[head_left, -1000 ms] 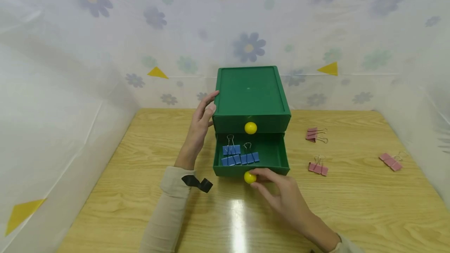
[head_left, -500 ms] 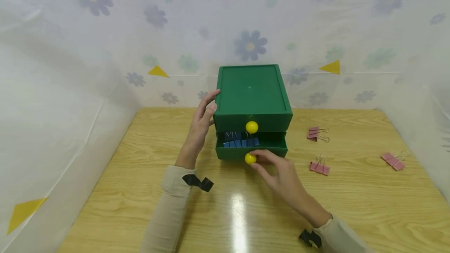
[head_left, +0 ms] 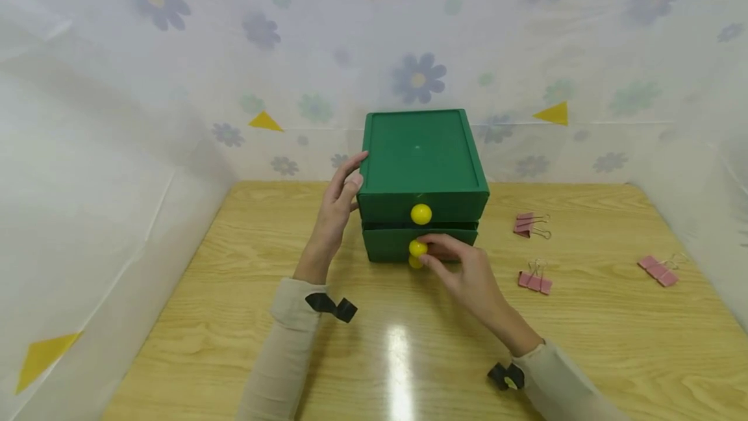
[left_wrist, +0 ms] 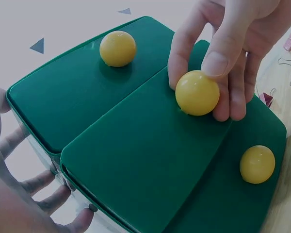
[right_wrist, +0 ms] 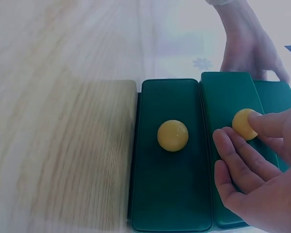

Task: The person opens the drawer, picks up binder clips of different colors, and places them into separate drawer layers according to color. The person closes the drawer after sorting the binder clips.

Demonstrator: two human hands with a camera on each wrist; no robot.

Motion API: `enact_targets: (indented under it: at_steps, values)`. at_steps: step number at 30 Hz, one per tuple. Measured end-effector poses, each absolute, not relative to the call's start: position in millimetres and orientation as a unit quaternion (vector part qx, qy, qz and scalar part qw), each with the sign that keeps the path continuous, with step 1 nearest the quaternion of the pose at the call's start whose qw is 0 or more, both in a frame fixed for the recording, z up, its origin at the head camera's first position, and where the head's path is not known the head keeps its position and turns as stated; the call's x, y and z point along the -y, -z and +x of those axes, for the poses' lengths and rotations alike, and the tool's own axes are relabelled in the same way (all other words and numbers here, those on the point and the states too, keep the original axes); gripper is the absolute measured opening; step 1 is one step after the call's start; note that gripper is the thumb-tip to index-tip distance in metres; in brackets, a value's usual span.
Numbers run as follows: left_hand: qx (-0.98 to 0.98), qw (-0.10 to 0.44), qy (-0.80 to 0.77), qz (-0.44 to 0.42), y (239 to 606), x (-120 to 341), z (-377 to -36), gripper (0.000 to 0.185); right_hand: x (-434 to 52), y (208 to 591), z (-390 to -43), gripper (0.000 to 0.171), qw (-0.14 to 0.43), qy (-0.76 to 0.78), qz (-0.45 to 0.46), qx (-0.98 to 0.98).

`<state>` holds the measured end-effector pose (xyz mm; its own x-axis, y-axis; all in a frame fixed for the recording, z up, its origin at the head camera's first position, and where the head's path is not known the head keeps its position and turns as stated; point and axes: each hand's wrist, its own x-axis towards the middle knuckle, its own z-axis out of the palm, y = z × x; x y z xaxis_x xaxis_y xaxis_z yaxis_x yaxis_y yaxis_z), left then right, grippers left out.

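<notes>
A green drawer cabinet [head_left: 423, 151] with round yellow knobs stands at the middle of the table. My right hand [head_left: 467, 284] pinches the knob [left_wrist: 198, 93] of the middle drawer [left_wrist: 131, 160] between thumb and fingers. That drawer juts slightly from the cabinet front, leaving a narrow dark gap along its top in the head view; the blue binder clips inside are hidden. Against the cabinet's left side rests my left hand [head_left: 334, 213], fingers spread along the wall. The top drawer's knob [left_wrist: 117, 48] and the bottom drawer's knob [right_wrist: 172, 136] are untouched.
Three pink binder clips lie on the wooden table right of the cabinet: one farther back [head_left: 524, 225], one nearer [head_left: 534, 282], one at far right [head_left: 658, 271]. A flower-print sheet [head_left: 315, 51] hangs behind and at the sides.
My right hand has pushed the middle drawer inward, away from me, from well out to nearly closed. The blue binder clips have gone out of sight. My left hand has stayed on the cabinet's side.
</notes>
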<state>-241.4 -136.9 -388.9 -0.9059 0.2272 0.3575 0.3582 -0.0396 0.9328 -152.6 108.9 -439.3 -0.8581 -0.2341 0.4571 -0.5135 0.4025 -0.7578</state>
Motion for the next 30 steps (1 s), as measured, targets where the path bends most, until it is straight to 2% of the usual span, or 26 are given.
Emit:
enact_targets:
  at_steps: [18,30]
  values:
    - [0.691,0.052,0.688,-0.217,388.9,135.9,-242.2,0.048,-115.4,438.8,-172.0,0.026,0.110,-0.534,0.218,0.810]
    - [0.690,0.050,0.688,-0.218,389.0,137.0,-241.6,0.048,-115.5,443.5,-171.2,0.029,0.116,-0.547,0.235,0.795]
